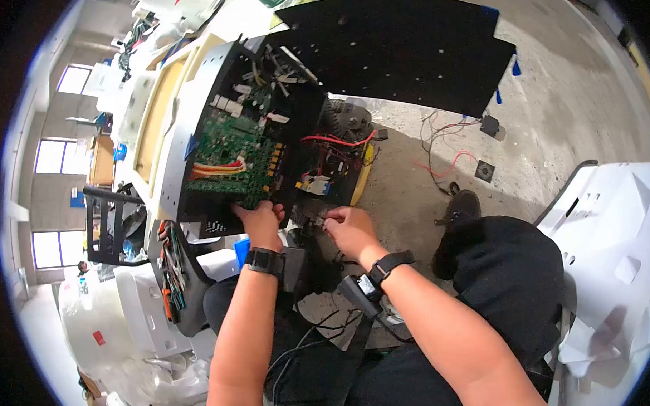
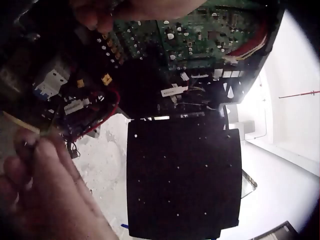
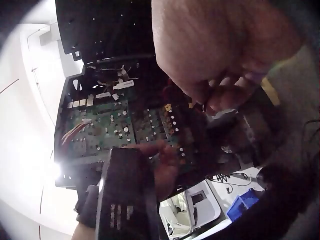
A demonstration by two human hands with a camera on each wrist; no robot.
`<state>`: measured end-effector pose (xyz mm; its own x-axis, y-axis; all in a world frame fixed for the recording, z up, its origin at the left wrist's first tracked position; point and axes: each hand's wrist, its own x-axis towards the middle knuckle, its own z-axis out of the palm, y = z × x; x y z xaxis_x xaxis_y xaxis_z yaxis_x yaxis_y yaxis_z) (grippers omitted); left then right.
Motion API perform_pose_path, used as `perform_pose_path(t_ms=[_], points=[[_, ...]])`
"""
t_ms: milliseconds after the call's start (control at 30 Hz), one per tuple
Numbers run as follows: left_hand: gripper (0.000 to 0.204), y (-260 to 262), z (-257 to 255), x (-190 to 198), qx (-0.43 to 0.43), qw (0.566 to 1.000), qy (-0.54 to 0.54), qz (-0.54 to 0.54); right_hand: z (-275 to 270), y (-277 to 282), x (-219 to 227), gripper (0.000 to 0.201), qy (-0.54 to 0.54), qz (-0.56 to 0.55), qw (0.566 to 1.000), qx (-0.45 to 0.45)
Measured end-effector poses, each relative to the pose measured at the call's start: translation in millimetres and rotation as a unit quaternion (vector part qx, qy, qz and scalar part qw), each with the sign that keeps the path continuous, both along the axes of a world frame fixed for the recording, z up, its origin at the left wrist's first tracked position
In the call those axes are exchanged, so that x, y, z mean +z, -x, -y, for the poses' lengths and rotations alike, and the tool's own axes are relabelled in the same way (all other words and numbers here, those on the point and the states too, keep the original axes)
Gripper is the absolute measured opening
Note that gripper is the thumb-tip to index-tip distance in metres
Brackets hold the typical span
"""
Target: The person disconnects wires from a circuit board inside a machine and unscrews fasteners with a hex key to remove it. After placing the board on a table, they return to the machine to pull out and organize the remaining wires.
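Observation:
An opened black machine casing (image 1: 168, 176) holds a green circuit board (image 1: 226, 145) with a bundle of red, yellow and white wires. My left hand (image 1: 260, 223) rests at the board's near edge, thumb spread to one side; the right wrist view also shows this left hand (image 3: 165, 167) against the board's edge. To its right, my right hand (image 1: 353, 230) is by the casing's lower section, thumb and fingertips pinched together. In the left wrist view, the right hand's fingers (image 2: 42, 155) close on a small, thin piece, mostly hidden by them. Red cables (image 1: 337, 139) run above this hand.
A black perforated panel (image 1: 398, 50) extends from the casing's far side. On the concrete floor lie a small fan (image 1: 484, 170) and loose wires (image 1: 432, 145). Tools with orange handles (image 1: 171, 269) sit in a dark holder at left. A white panel (image 1: 612, 229) stands at right.

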<state>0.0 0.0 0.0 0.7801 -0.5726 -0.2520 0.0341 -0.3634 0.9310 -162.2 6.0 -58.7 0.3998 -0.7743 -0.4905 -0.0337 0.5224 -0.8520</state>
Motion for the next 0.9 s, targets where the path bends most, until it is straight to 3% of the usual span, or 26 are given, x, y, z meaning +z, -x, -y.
perform_pose_path(t_ms=[67,133,400,433,500,633,733,800,900], points=[[0.065,-17,4,1,0.006,1.0,-0.007,0.021,-3,-10,5,0.029,0.016,-0.032,0.999,-0.006],[0.062,16,11,-2,0.014,1.0,-0.021,0.014,-1,16,-3,0.028,0.009,-0.037,0.999,-0.01],[0.05,12,6,5,0.019,0.999,-0.029,0.035,-2,10,-8,0.027,0.05,-0.043,0.997,-0.044],[0.05,10,7,5,0.017,0.999,-0.028,0.035,-3,9,-7,0.027,0.045,-0.045,0.997,-0.044],[0.077,5,8,3,-0.003,0.999,-0.031,0.029,-3,6,-9,0.027,0.039,-0.045,0.997,-0.045],[0.079,0,8,-10,-0.013,0.998,-0.046,0.028,-6,4,-16,0.028,0.078,-0.075,0.992,-0.062],[0.075,8,5,-14,-0.057,0.997,0.014,0.058,0,0,-17,0.028,0.073,-0.045,0.992,-0.096],[0.068,16,1,-17,-0.005,0.987,0.13,0.095,8,-7,-16,0.028,0.061,-0.02,0.991,-0.118],[0.064,24,-11,-18,-0.033,0.993,0.074,0.081,26,-25,-15,0.027,0.044,0.055,0.984,-0.166]])
